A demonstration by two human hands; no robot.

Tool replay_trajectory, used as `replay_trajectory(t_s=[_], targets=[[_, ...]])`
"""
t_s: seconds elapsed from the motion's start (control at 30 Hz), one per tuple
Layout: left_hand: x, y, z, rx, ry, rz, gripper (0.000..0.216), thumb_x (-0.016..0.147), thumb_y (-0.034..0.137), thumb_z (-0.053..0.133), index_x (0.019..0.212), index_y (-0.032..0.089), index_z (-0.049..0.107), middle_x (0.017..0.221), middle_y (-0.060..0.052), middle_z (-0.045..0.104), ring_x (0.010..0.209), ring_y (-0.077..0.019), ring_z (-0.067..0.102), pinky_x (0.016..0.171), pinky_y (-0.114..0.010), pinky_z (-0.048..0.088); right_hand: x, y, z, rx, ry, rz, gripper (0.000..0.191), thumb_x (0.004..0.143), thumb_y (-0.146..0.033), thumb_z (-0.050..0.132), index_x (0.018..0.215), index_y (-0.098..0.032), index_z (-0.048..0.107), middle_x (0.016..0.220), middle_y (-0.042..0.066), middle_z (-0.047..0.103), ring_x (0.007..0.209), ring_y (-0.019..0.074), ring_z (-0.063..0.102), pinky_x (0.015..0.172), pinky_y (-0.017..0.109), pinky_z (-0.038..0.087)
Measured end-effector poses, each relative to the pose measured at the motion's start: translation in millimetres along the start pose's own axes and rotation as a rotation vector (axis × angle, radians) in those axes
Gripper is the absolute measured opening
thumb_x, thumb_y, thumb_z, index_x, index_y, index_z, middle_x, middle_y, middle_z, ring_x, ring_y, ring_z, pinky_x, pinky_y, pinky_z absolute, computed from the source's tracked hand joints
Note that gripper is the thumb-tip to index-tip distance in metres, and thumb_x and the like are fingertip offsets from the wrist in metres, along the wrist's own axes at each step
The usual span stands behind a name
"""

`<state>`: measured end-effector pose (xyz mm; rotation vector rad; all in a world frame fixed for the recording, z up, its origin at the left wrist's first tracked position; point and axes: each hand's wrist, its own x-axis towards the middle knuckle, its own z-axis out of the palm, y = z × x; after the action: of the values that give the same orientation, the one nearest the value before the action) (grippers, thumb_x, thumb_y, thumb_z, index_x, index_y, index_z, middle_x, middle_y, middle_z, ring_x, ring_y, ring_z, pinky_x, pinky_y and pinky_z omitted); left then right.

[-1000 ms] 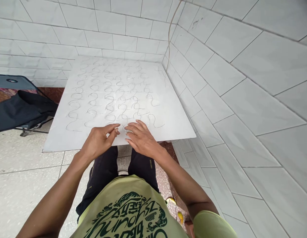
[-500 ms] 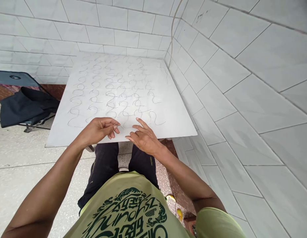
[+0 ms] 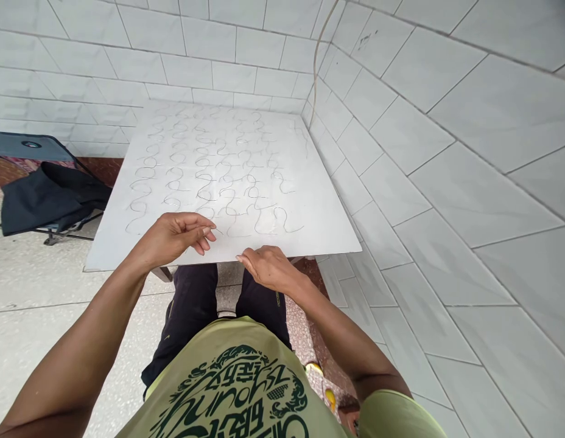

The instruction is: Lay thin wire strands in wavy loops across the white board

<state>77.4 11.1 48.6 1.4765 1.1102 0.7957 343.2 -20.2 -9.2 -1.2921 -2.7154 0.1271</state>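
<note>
My left hand (image 3: 184, 234) is above the front part of a white tabletop (image 3: 323, 225), thumb and fingertips pinched on a thin strand. A short dark end of that strand (image 3: 219, 232) sticks out past the fingertips; whether it is thread, hair or wire I cannot tell. At the table's front edge, my right hand (image 3: 270, 267) has its fingers curled and drawn together; anything inside them is hidden. Rows of similar thin curved strands (image 3: 287, 220) lie spread over the white surface, beyond both hands.
White tiled walls (image 3: 447, 201) border the table at the back and right. A thin cable (image 3: 315, 67) runs down the corner. On the left stands a folding chair (image 3: 36, 143) with dark cloth (image 3: 40, 198) over it. My legs (image 3: 195, 298) are below the table's front edge.
My right hand's spread fingers have curled together, and the hand has come down to the table's front edge. My left hand has shifted slightly left, still pinching the strand.
</note>
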Motion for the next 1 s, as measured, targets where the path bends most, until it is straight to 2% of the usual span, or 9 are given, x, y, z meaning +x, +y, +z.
replay_trajectory(t_s=[0.13,0.23,0.33,0.5,0.63,0.8,0.9,1.0], targets=[[1,0,4,-0.024,0.017,0.012,0.040,0.086,0.050,0.078,0.103,0.013,0.075,0.090,-0.010,0.079,0.075,-0.0213,0.076,0.071,-0.037,0.066,3,-1,12,0.226,0.027,0.201,0.049,0.114,-0.040,0.029,0.103,-0.014,0.068,0.070,0.008,0.070,0.061,0.0193,0.065,0.061,0.028,0.036],[3,-1,5,0.001,-0.012,-0.011,0.043,0.085,0.052,0.077,0.103,0.013,0.076,0.090,-0.010,0.079,0.075,-0.0224,0.076,0.074,-0.039,0.067,1,-3,17,0.442,0.034,0.274,0.047,0.114,-0.041,0.031,0.099,-0.017,0.068,0.057,0.001,0.062,0.053,0.0170,0.060,0.062,0.027,0.041],[6,0,4,0.030,-0.025,-0.033,0.045,0.084,0.054,0.077,0.103,0.013,0.076,0.090,-0.010,0.079,0.075,-0.0228,0.076,0.075,-0.040,0.066,-4,-5,15,0.612,-0.044,0.238,0.043,0.112,-0.046,0.036,0.103,-0.019,0.068,0.052,-0.004,0.057,0.048,0.0148,0.056,0.064,0.026,0.043],[8,2,1,0.036,0.006,-0.004,0.043,0.083,0.053,0.077,0.102,0.014,0.076,0.090,-0.009,0.080,0.075,-0.0228,0.076,0.075,-0.040,0.066,-15,0,6,0.751,-0.087,0.087,0.038,0.110,-0.048,0.043,0.122,-0.020,0.067,0.074,0.000,0.072,0.068,0.0149,0.065,0.072,0.025,0.044],[7,2,0,0.059,0.011,0.027,0.040,0.086,0.051,0.076,0.103,0.015,0.077,0.092,-0.009,0.080,0.077,-0.0221,0.076,0.076,-0.040,0.066,-21,4,1,0.970,-0.125,0.079,0.043,0.109,-0.050,0.046,0.134,-0.020,0.062,0.084,0.000,0.077,0.063,0.0118,0.058,0.065,0.023,0.042],[7,-1,-2,0.078,-0.010,0.044,0.038,0.088,0.050,0.074,0.105,0.015,0.076,0.094,-0.009,0.079,0.078,-0.0213,0.076,0.077,-0.039,0.066,-25,5,0,1.003,-0.065,0.115,0.047,0.111,-0.048,0.035,0.135,-0.018,0.063,0.073,-0.001,0.073,0.065,0.0127,0.060,0.069,0.024,0.044],[8,-2,-4,0.078,0.010,0.048,0.038,0.089,0.050,0.074,0.105,0.016,0.075,0.095,-0.009,0.079,0.079,-0.0211,0.076,0.077,-0.039,0.066,-28,3,1,0.979,-0.090,0.092,0.050,0.107,-0.048,0.049,0.149,-0.020,0.051,0.082,0.000,0.076,0.070,0.0134,0.062,0.071,0.025,0.046],[8,-2,-4,0.087,0.019,0.052,0.039,0.089,0.051,0.073,0.105,0.016,0.075,0.094,-0.009,0.080,0.078,-0.0215,0.076,0.076,-0.039,0.066,-30,2,2,0.934,-0.057,0.100,0.059,0.101,-0.048,0.060,0.152,-0.023,0.046,0.100,0.003,0.077,0.069,0.0131,0.061,0.063,0.024,0.045]])
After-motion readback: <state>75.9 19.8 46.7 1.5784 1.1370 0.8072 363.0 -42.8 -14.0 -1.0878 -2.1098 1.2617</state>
